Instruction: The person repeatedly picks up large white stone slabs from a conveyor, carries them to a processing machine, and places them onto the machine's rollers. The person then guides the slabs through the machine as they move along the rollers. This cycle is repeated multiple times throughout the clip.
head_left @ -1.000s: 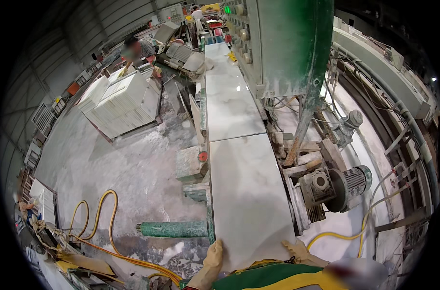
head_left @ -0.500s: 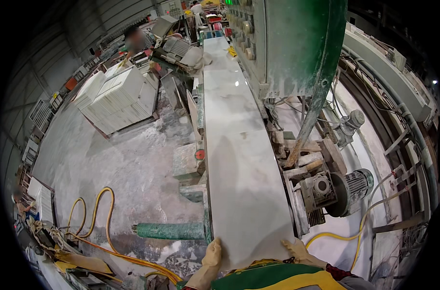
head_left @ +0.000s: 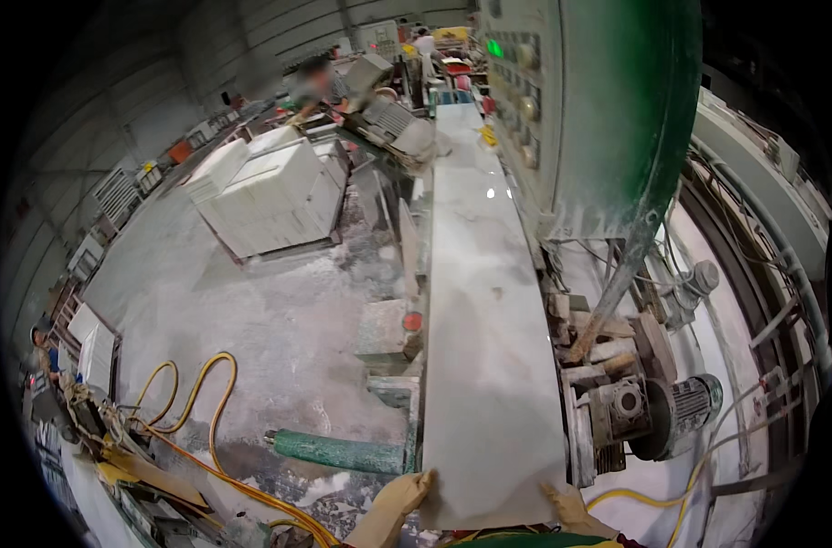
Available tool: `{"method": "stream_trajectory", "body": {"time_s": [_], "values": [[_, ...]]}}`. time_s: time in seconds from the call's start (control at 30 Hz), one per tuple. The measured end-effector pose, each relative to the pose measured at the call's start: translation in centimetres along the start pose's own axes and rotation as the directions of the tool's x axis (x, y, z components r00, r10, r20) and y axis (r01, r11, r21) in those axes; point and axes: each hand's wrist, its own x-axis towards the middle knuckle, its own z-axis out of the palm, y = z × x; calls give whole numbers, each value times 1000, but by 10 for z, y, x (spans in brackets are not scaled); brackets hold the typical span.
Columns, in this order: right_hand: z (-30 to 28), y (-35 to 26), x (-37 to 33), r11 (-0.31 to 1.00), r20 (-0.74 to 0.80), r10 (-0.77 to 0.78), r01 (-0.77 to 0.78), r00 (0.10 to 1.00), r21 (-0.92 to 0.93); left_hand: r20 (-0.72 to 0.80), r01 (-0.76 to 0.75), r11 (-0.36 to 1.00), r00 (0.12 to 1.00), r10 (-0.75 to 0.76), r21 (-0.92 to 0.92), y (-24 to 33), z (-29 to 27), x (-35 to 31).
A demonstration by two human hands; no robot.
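A long pale stone slab (head_left: 493, 429) with a smooth, faintly veined face lies flat on a narrow conveyor line that runs away from me. At its near left corner, my left hand (head_left: 399, 500), in a cream glove, is closed on the edge with the fingertips curled over it. On the opposite edge sits my right hand (head_left: 571, 508), gloved alike and closed on the slab's near right corner. Its fingers show only partly. More pale stone (head_left: 461, 155) continues along the line toward the far end. A yellow object (head_left: 487, 135) rests at its right edge.
A green-and-grey control cabinet (head_left: 608, 119) overhangs the right side. Below it are a motor (head_left: 690, 416) and wood blocks. Stacked slabs (head_left: 274, 205) stand on the left floor, near a green roller (head_left: 343, 449) and yellow hoses (head_left: 224, 402). Other people (head_left: 46, 352) work further off.
The view has tilted, so the scene sits lower and further right in the picture. Both hands keep their places on the slab's near edges.
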Motion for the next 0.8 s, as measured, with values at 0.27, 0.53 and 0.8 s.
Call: {"method": "stream_trajectory", "body": {"time_s": [0.27,0.53,0.8], "values": [[78,-47,-54,868,-18,-258,224,966,-444,157,-39,997,987,29,64,-10,-15,-6],[181,-67,-148,-197,354,-621,297,699,-934,-3,93,878,994,-106,-469,-83,12,-110],[262,16,-53,-639,883,-165,634,440,-435,-17,226,777,956,-292,-588,-155,58,-186]]}}
